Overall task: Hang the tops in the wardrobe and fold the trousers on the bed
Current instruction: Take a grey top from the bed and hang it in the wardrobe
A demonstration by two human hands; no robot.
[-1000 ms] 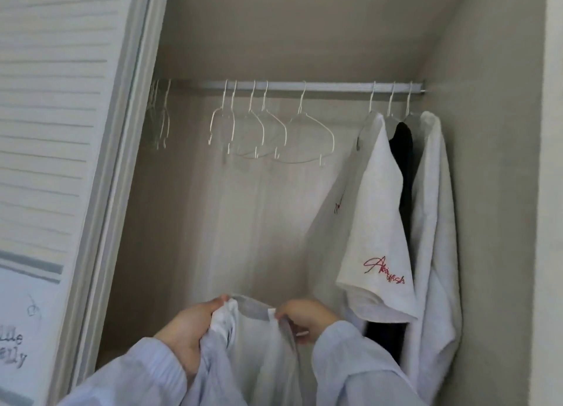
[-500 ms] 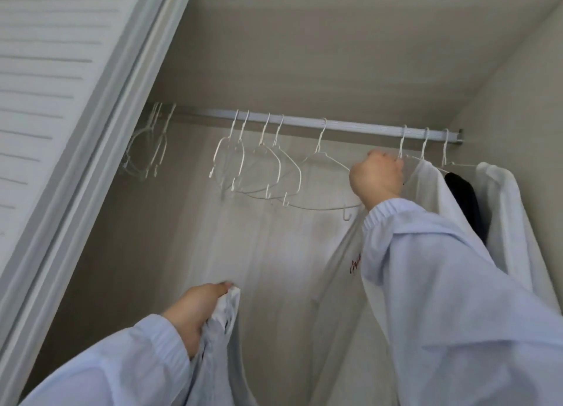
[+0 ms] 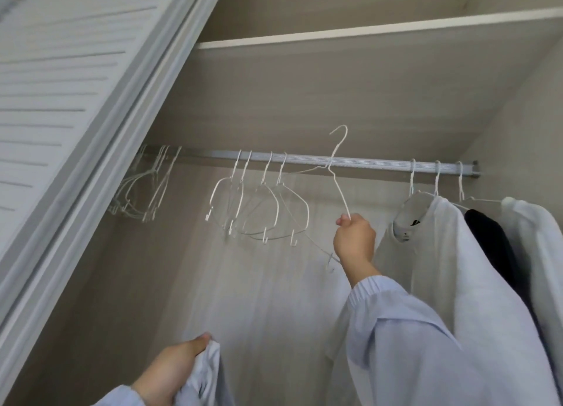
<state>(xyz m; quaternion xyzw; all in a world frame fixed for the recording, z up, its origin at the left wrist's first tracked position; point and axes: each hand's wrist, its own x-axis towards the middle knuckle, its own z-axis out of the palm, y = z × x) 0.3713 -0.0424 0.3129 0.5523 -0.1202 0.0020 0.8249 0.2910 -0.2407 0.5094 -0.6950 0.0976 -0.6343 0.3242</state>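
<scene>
right hand (image 3: 355, 241) holds a wire hanger (image 3: 338, 174), left hand (image 3: 170, 372) grips a top (image 3: 204, 375).

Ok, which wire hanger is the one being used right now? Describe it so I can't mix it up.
Find the metal rail across the wardrobe. Between the bunch of empty hangers and the hung tops at the right end, one white wire hanger is held in the right hand. Unlike the rest, its hook is off the rail, pointing up above it, tilted.

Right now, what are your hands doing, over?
Right hand grips a wire hanger, hook off the rail. Left hand holds the white top, not yet hung. Nothing in the way.
</scene>
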